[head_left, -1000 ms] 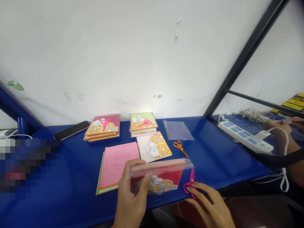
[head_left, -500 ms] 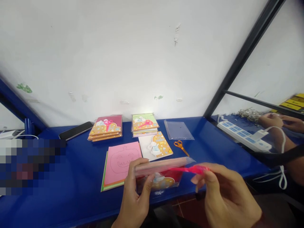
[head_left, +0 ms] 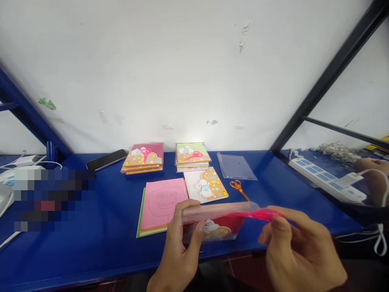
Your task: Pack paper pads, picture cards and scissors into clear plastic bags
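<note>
My left hand (head_left: 182, 247) grips a clear plastic pouch (head_left: 234, 235) by its left end, thumb in front and fingers behind. Through the plastic show a dark red sheet and a card with a white rabbit on an orange-brown print. Pink scissors (head_left: 267, 214) are pinched in my right hand (head_left: 300, 247), at the handle end. Their blades point left, at the pouch's upper opening and partly behind its film; how deep they reach is unclear. The pouch is held tilted above the table's front edge.
Pink paper with a pumpkin drawing (head_left: 158, 202) tops coloured sheets on the blue table (head_left: 106, 227). Behind lie a rabbit card (head_left: 194, 182), two stacks of packs (head_left: 156, 150) (head_left: 200, 148), an empty pouch (head_left: 237, 166), orange scissors (head_left: 238, 186), a phone (head_left: 106, 159) and a power strip (head_left: 325, 180). Another person's hand (head_left: 372, 165) shows right.
The view has turned slightly left, so everything appears further right. Both hands keep their hold on the pouch and the pink scissors, whose blades stay at the opening.
</note>
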Demonstrator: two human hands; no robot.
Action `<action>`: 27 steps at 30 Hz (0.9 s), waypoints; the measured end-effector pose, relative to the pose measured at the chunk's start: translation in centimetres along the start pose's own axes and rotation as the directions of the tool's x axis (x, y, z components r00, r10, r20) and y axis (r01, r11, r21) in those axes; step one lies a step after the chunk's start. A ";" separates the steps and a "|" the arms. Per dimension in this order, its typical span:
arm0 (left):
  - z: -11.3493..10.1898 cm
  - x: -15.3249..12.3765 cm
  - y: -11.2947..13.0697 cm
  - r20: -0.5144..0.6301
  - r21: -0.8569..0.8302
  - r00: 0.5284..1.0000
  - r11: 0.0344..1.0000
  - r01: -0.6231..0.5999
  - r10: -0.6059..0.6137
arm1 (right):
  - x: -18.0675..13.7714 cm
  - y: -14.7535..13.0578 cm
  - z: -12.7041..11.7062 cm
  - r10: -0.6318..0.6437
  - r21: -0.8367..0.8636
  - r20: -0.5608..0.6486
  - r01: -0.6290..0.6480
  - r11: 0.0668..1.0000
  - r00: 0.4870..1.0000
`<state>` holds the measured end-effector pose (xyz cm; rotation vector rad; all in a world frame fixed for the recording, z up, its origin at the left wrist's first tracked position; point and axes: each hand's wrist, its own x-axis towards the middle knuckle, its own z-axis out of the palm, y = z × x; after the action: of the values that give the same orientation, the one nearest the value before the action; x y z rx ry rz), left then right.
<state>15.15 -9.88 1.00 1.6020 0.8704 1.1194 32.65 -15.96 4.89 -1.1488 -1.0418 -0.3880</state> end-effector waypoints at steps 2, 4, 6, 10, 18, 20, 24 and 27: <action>0.0 0.0 0.0 -0.005 -0.009 1.000 1.000 -0.005 0.005 | 0.2 0.0 0.1 -0.023 0.009 0.160 0.022 1.000 0.987; 0.0 0.0 0.1 -0.001 -0.017 1.000 1.000 -0.012 0.012 | 0.4 -0.1 0.1 -0.064 0.033 0.308 0.056 0.998 0.949; 0.0 0.0 0.1 0.005 -0.025 1.000 1.000 -0.009 0.010 | 0.4 -0.3 0.2 -0.091 0.047 0.361 0.079 0.996 0.928; 0.1 0.0 0.2 -0.008 -0.033 1.000 0.999 -0.011 0.011 | 0.5 -0.6 0.2 -0.034 0.030 0.316 0.025 0.999 0.948; 0.0 -0.2 0.1 0.013 -0.039 1.000 0.999 -0.003 0.004 | 1.0 -1.3 0.0 -0.026 -0.070 0.373 0.056 0.996 0.928; -0.1 -0.2 0.3 0.019 -0.031 1.000 0.999 -0.005 0.005 | 1.0 -1.4 -0.2 -0.001 -0.088 0.396 0.039 0.995 0.918; -0.1 -0.1 0.6 0.013 -0.051 1.000 0.998 -0.021 0.022 | 1.1 -1.5 -0.6 0.000 -0.104 0.535 0.066 0.992 0.845; -0.2 0.0 0.5 0.024 -0.052 1.000 0.999 -0.003 0.004 | 1.4 -1.5 -0.9 -0.013 -0.149 0.551 0.114 0.982 0.834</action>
<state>15.01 -9.93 1.52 1.5723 0.8169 1.1140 32.71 -17.05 6.86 -1.4315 -1.5775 -0.2026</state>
